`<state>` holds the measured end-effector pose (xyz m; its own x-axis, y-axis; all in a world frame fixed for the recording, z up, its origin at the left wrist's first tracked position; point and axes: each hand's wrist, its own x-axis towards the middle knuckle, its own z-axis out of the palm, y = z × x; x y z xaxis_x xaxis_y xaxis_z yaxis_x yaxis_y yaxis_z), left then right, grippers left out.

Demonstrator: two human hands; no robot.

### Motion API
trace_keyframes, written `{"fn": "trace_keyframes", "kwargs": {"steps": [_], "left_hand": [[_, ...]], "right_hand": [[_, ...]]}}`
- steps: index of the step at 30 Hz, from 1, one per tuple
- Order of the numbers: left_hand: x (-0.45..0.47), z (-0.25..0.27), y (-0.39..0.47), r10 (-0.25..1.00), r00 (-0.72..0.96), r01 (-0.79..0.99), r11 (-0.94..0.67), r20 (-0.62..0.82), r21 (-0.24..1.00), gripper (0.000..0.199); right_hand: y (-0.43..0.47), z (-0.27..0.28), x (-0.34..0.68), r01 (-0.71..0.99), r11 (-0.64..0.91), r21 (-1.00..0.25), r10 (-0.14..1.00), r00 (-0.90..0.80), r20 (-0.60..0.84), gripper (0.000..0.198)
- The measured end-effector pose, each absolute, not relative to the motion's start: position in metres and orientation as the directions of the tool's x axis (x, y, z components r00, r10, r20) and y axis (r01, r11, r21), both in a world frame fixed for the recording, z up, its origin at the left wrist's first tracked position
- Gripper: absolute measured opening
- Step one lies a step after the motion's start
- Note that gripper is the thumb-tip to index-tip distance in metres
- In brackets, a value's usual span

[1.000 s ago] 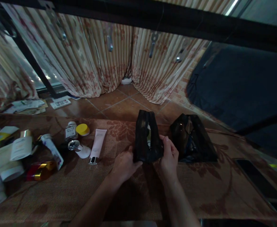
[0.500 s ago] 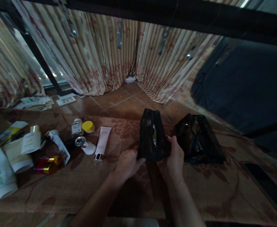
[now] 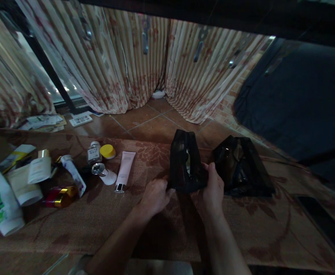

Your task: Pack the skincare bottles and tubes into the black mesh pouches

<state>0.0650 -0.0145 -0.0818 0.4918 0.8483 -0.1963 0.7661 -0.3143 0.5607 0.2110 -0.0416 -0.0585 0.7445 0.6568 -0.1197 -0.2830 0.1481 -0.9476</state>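
Note:
A small black mesh pouch [image 3: 179, 162] stands in the middle of the cloth-covered surface, its top parted so that something pale shows inside. My left hand [image 3: 155, 196] is closed on its lower left edge, thumb toward me. At the lower right side, my right hand [image 3: 213, 189] grips the same pouch with thumb and fingers. Just right of that hand lies a second black mesh pouch [image 3: 255, 175], with dark, shiny contents I cannot make out. The nearest thing left of my hands is a pink squeeze tube [image 3: 126, 168] with a silver cap.
Left of the tube are a white bottle [image 3: 109, 177], a yellow-lidded jar [image 3: 107, 151], a clear labelled bottle [image 3: 94, 152], a red-and-gold bottle [image 3: 59, 197] and a white-green tube [image 3: 1, 202]. A phone [image 3: 322, 217] lies at the right. Striped curtains [image 3: 144, 76] hang behind.
The view has shifted slightly. Both hands keep their hold on the pouch, which stays in about the same place.

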Motion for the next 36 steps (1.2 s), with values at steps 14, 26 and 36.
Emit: {"fn": "trace_keyframes", "kwargs": {"steps": [14,26,36], "left_hand": [[0.058,-0.083,-0.01,0.78,0.611,0.67,-0.416,-0.139,0.615,0.009],[0.054,-0.079,-0.006,0.734,0.665,0.634,-0.455,-0.14,0.626,0.01],[0.053,-0.079,-0.005,0.762,0.643,0.657,-0.496,-0.079,0.568,0.016]], "right_hand": [[-0.041,-0.057,0.211,-0.328,0.154,-0.932,0.651,0.743,-0.154,0.041],[-0.042,-0.062,0.217,-0.265,0.149,-0.953,0.65,0.753,-0.108,0.043],[-0.043,-0.074,0.225,-0.29,0.156,-0.944,0.701,0.706,-0.101,0.032]]}}
